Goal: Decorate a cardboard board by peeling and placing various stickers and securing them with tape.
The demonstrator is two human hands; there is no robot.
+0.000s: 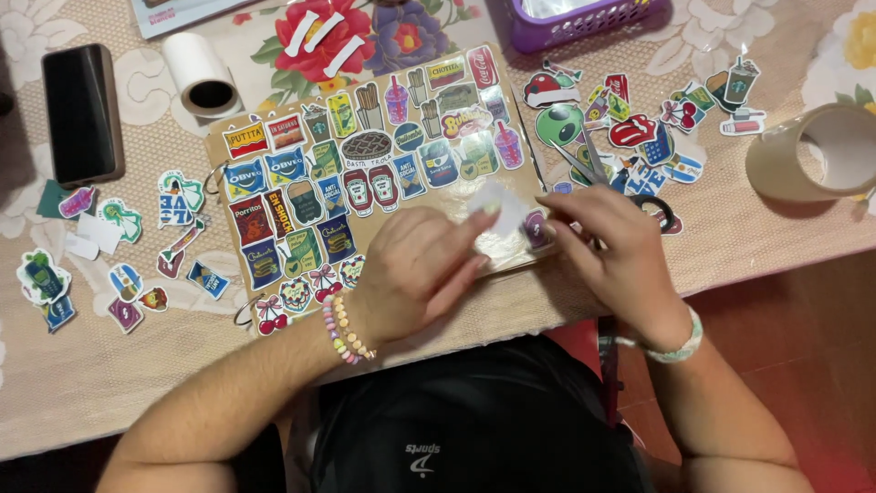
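Note:
A brown ring-bound board (274, 137) covered in several colourful stickers lies on the flowered tablecloth. My left hand (415, 269) and my right hand (611, 246) meet over its lower right part. Together they pinch a small white piece of sticker paper (500, 205) between the fingertips. The left wrist wears bead bracelets, the right wrist a pale beaded one. Scissors (593, 164) lie just beyond my right hand, partly hidden by it.
Loose stickers (119, 265) are scattered at the left and more loose stickers (657, 119) at the right. A black phone (82, 114), a white paper roll (203, 78), a purple basket (584, 18) and a wide tape roll (812, 151) stand around. The table edge runs near my body.

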